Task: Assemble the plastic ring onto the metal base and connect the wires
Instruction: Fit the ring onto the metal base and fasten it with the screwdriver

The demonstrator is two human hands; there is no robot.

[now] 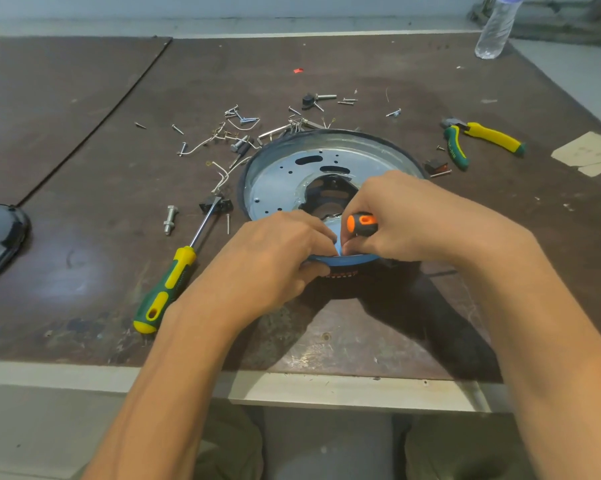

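Two grips meet at the near rim of the base (281,174), mid-surface (84,168): the left grip (278,258) pinches the rim, likely steadying it, while the right grip (406,216) holds a screwdriver (361,224). Wires (219,174) lie unconnected beside the base.

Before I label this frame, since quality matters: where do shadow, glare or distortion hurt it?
Head view: the left hand and the right hand, gripping a screwdriver, throw a dark shadow on the table at the near side of the metal base; pale glare lies on the table's left; the bottle leans, likely wide-angle distortion.
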